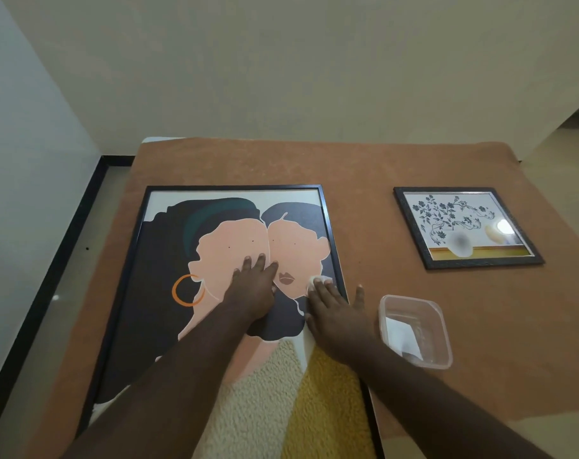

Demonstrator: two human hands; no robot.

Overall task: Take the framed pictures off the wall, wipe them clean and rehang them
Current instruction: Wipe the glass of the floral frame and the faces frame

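A large black-framed picture (pixel 169 260) of two stylised figures lies flat on the brown-covered table (pixel 380 167). My left hand (pixel 253 286) rests flat on its middle with straight fingers. My right hand (pixel 331 313) presses a small white wipe (pixel 316 282) against the picture near its right frame edge, fingers straight and thumb spread out to the right. A smaller dark-framed floral picture (pixel 463 226) lies flat at the table's right, apart from both hands.
A clear plastic tub (pixel 414 329) holding white wipes stands just right of my right hand. Beige walls rise behind the table. Floor with a black skirting strip (pixel 50 276) runs along the left.
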